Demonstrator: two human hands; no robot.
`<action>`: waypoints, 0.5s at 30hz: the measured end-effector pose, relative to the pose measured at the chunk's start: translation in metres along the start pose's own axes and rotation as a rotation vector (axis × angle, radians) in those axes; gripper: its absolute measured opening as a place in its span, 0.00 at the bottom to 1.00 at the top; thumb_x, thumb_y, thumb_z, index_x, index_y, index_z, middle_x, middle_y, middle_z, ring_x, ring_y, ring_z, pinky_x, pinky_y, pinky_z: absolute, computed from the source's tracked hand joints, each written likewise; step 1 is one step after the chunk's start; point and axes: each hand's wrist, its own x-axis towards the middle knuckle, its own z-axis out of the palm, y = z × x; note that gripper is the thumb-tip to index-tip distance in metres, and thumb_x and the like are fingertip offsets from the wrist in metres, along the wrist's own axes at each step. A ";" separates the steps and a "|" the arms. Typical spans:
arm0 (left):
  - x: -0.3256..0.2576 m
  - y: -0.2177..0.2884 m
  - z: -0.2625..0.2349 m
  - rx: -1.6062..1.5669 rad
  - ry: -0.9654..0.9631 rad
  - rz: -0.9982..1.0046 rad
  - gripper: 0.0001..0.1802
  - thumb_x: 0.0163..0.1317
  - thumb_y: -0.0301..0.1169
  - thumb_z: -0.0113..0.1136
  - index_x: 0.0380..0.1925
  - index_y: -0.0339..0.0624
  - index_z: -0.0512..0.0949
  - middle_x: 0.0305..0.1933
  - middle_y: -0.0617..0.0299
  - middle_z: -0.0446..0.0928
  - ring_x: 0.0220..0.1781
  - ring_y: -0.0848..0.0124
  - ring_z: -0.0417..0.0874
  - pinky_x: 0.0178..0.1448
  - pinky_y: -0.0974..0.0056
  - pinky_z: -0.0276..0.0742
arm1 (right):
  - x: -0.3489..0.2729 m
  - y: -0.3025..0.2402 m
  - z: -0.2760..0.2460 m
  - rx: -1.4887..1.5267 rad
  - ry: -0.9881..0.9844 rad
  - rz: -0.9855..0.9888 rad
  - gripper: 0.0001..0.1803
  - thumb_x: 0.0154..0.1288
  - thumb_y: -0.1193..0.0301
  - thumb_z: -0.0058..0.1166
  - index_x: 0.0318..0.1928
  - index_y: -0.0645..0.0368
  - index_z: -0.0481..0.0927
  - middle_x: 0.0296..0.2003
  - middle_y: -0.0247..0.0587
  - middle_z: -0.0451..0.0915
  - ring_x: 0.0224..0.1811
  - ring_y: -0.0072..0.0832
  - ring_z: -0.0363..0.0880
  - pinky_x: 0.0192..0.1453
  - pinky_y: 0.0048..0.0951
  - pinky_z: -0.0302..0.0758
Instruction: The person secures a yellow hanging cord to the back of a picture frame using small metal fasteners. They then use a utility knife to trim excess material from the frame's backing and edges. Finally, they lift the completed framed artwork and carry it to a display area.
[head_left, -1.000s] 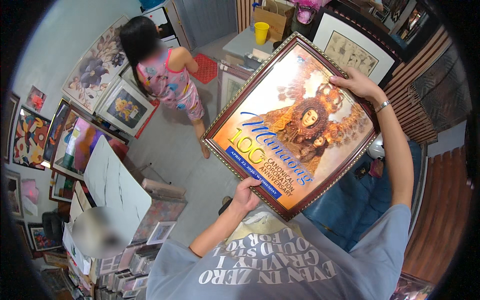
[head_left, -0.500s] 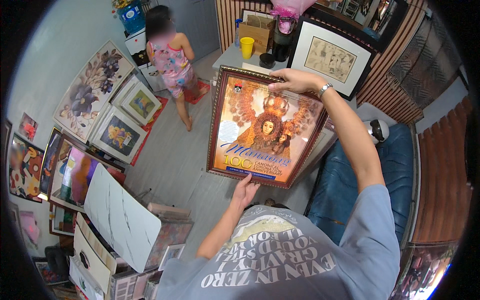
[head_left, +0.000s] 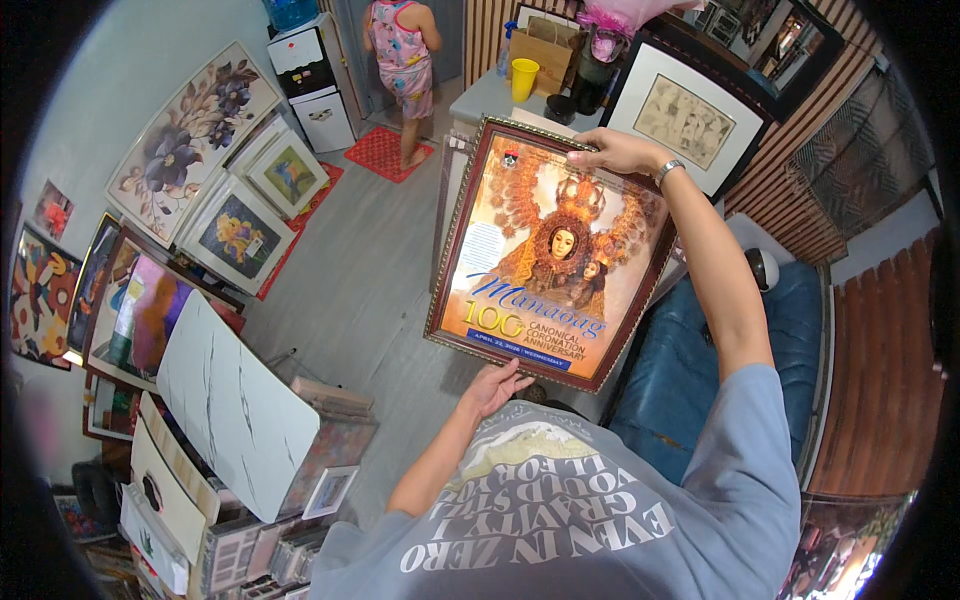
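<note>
Holding the framed religious poster (head_left: 545,255) upright, our left hand (head_left: 495,385) props its lower edge and our right hand (head_left: 612,152) clasps its top; a yellow cup (head_left: 523,78) stands on the table (head_left: 480,100) beyond.

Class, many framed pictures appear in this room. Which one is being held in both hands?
The gold-edged, dark-red framed poster: the left hand supports its bottom edge, the right hand grips its top. The others lean against walls.

Framed poster (head_left: 545,255): orange-gold religious print of two crowned figures, blue band near the bottom, dark red frame with gold beaded edging. It was held in mid-air, face up toward the camera, slightly tilted, gripped at its top and bottom edges.
</note>
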 end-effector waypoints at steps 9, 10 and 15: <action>-0.012 0.004 0.009 0.341 0.013 -0.165 0.26 0.72 0.31 0.62 0.67 0.35 0.70 0.68 0.52 0.73 0.67 0.62 0.77 0.73 0.54 0.77 | 0.021 0.014 -0.001 -0.038 -0.065 0.060 0.39 0.70 0.37 0.54 0.55 0.64 0.82 0.45 0.47 0.85 0.51 0.34 0.82 0.60 0.37 0.74; -0.014 0.005 0.011 0.402 -0.044 -0.154 0.29 0.72 0.35 0.63 0.67 0.34 0.70 0.69 0.52 0.73 0.67 0.63 0.78 0.71 0.58 0.77 | 0.023 0.015 0.000 -0.031 -0.051 0.026 0.36 0.71 0.39 0.54 0.53 0.64 0.82 0.43 0.44 0.84 0.48 0.31 0.79 0.57 0.36 0.74; -0.023 0.021 0.024 0.934 -0.033 -0.290 0.41 0.66 0.53 0.67 0.70 0.37 0.70 0.73 0.53 0.71 0.72 0.59 0.73 0.72 0.58 0.70 | 0.036 0.025 0.007 -0.102 0.007 -0.011 0.32 0.73 0.41 0.53 0.48 0.62 0.83 0.38 0.38 0.82 0.42 0.26 0.76 0.52 0.33 0.73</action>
